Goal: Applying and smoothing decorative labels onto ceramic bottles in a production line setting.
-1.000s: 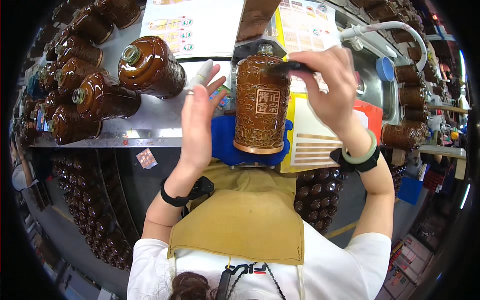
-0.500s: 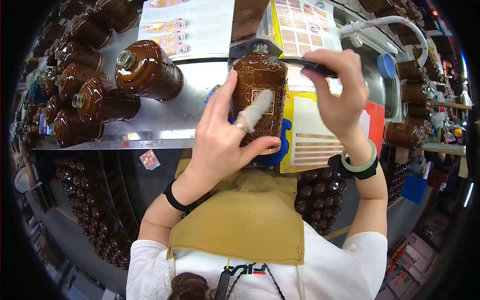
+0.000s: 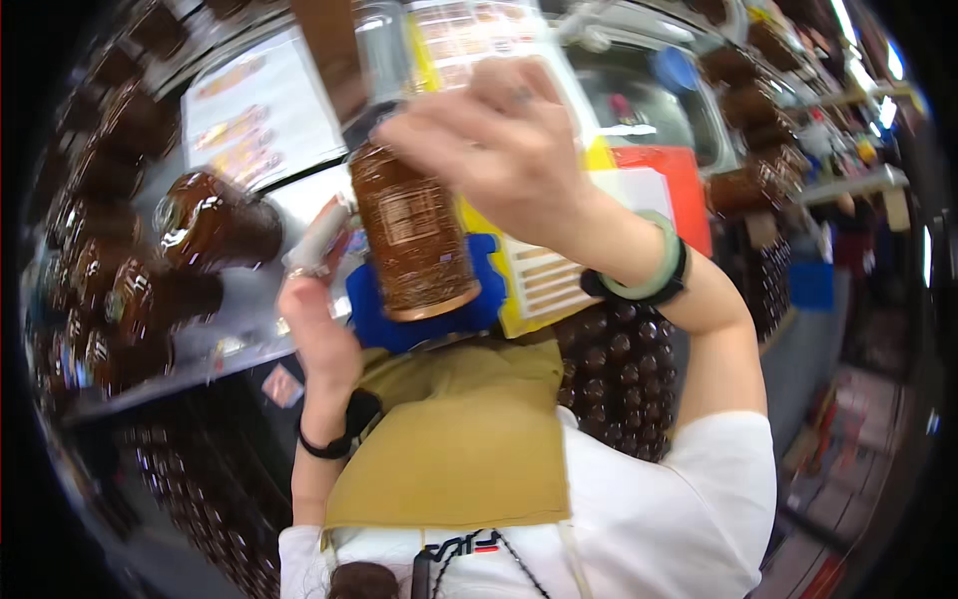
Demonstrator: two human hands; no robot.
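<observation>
The right hand (image 3: 509,150) is crossing the bottle (image 3: 434,270) at one o'clock, the left hand (image 3: 321,329) hovering at nine, both grips too blurred to tell. Writing on its square label (image 3: 409,215) is blurring.

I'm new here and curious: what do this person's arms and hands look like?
Both arms have short white sleeves. The left hand has a whitish finger cover, with a black wristband below. The right wrist wears a pale green bangle beside a black band.

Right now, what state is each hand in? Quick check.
Left hand: beside the brown bottle, too blurred to tell open or closed.
Right hand: over the bottle's upper end, fingers blurred; grip cannot be told.
</observation>
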